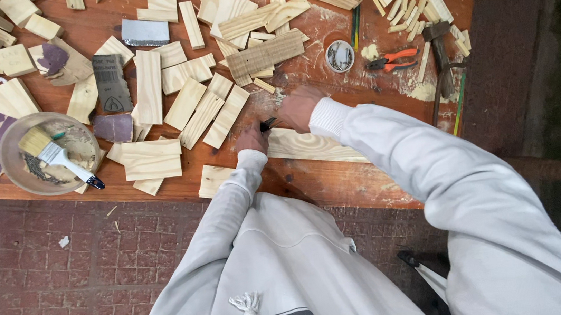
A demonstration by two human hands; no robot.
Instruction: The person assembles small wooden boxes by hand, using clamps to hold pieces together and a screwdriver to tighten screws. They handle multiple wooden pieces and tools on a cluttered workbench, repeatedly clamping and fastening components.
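Hands met near the middle of the frame, at the near edge of the reddish workbench (338, 179). My left hand (251, 140) was curled shut and pressed on the end of a long pale wood strip (310, 146) that lay just right of centre, running toward the right. My right hand (297, 107) was closed around a small dark tool (268, 124) whose tip showed between the two hands; what kind of tool, I could not tell. Cut wood offcuts (203, 113) lay scattered above and left of my hands. At the left of the frame sat a shallow bowl (13, 161) with a paintbrush (58, 156) in it. Orange-handled pliers (392, 61) and a hammer (440, 57) lay at the upper right.
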